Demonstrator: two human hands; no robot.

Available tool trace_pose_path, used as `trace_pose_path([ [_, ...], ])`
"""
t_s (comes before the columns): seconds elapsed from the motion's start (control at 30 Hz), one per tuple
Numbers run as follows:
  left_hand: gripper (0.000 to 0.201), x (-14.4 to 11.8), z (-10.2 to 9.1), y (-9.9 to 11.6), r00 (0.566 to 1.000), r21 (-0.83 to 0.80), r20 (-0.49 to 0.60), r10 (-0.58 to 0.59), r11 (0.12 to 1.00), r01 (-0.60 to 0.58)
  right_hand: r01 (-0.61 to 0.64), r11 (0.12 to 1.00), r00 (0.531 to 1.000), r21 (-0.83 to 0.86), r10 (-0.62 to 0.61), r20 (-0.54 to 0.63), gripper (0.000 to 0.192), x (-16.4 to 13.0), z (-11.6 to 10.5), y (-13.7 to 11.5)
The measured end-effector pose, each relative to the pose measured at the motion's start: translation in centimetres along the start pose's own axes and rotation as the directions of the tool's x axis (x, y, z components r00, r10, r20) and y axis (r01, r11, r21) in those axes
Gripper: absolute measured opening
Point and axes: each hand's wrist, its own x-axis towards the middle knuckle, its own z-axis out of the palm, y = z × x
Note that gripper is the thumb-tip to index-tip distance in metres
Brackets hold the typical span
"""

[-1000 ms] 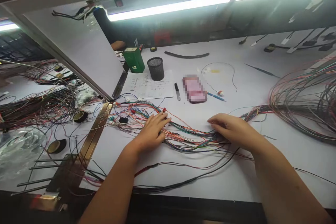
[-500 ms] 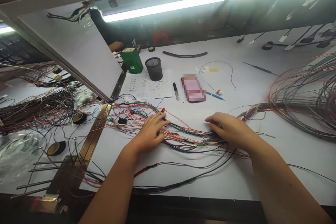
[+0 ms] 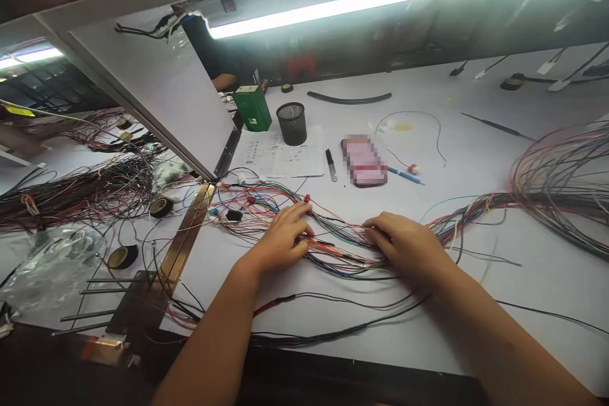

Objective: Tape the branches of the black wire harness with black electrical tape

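Across the white table runs a loose bundle of multicoloured wires (image 3: 340,235). Over its left part lies my left hand (image 3: 280,240), with thumb and bent index finger closed around some wires and the other fingers stretched over the strands. My right hand (image 3: 404,242) is closed on the bundle further right, fingers together and tips turned left; its palm hides the wires under it. A small red connector (image 3: 307,198) shows at my left fingertips. Left of that hand are a black connector (image 3: 233,215) and several loose wire ends.
Behind the bundle lie a pixelated phone (image 3: 364,162), a blue-handled tool (image 3: 404,176), a small blade (image 3: 331,165) and printed sheets (image 3: 247,158). A mesh cup (image 3: 292,124) and green box (image 3: 252,108) stand there. A wire coil (image 3: 561,184) lies right; a metal rail (image 3: 185,241) edges the left.
My right hand has shifted left along the wires, nearer my left hand. My left fingers have curled more. The whole view has moved slightly, so the scene sits further right.
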Motion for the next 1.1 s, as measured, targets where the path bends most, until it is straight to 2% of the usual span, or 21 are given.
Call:
trace_pose_path([
  [0.13, 0.016, -0.1, -0.2, 0.3, 0.999, 0.001, -0.034, -0.008, 1.000, 0.008, -0.140, 0.989, 0.988, -0.051, 0.135, -0.078, 0.030, -0.1, 0.3, 0.1],
  [0.27, 0.022, -0.2, -0.3, 0.5, 0.999, 0.019, -0.031, -0.030, 0.999, 0.030, -0.224, 0.971, 0.973, -0.081, 0.217, -0.083, 0.033, -0.2, 0.3, 0.2],
  [0.37, 0.027, -0.3, -0.4, 0.7, 0.999, 0.038, -0.014, -0.042, 0.998, 0.042, -0.251, 0.963, 0.968, -0.098, 0.247, -0.047, 0.033, -0.2, 0.2, 0.3],
  [0.53, 0.032, -0.4, -0.2, 0.9, 0.996, 0.078, 0.001, -0.089, 0.993, 0.088, -0.228, 0.968, 0.968, -0.100, 0.237, 0.082, 0.033, -0.1, 0.0, 0.5],
  [0.8, 0.035, -0.6, 0.2, 0.5, 0.996, 0.084, 0.010, -0.084, 0.993, 0.083, -0.404, 0.903, 0.889, -0.148, 0.425, 0.170, 0.039, 0.2, -0.6, 1.1],
  [0.93, 0.036, -0.7, 0.1, 0.6, 0.997, 0.083, 0.019, -0.076, 0.994, 0.074, -0.384, 0.915, 0.892, -0.122, 0.401, 0.206, 0.039, 0.4, -0.1, 0.8],
  [1.1, 0.037, -0.9, 0.1, 0.7, 0.997, 0.093, 0.012, -0.072, 0.993, 0.070, -0.239, 0.969, 0.960, -0.068, 0.246, 0.134, 0.038, 0.1, 1.5, 0.8],
])
